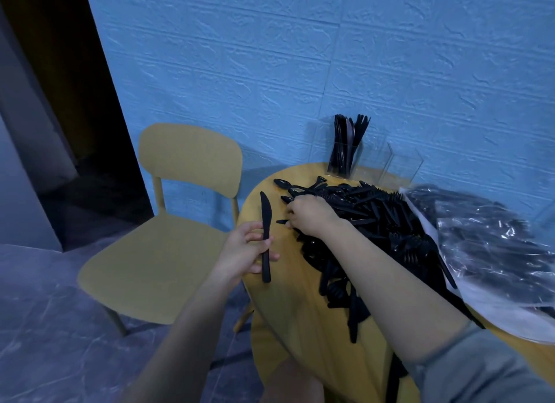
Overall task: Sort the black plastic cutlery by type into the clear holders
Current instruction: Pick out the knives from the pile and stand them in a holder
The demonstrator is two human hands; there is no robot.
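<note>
Head view
Table: a round yellow table (279,297) fills the right half, its far edge against a blue textured wall (300,57).
Chair: a yellow plastic chair (168,228) stands left of the table, its seat just beside the table edge.
Bag: a crumpled clear plastic bag (492,246) lies on the right side of the table, with more black cutlery inside.
Pile: a heap of loose black plastic cutlery (375,222), forks, spoons and knives mixed, spreads across the table from far to near; the right forearm lies over its left part.
Holders: a clear plastic holder (344,159) at the far edge has black cutlery standing upright in it, fork tines showing at the top; a second clear holder (402,162) stands just right of it.
Left hand: the left hand (243,252) is off the table's left edge, fingers and thumb curled round the handle of a black plastic knife (265,237), blade pointing far.
Right hand: the right hand (312,214) rests on the pile's left edge, fingers curled down into the pieces; whether it grips any I cannot tell.
</note>
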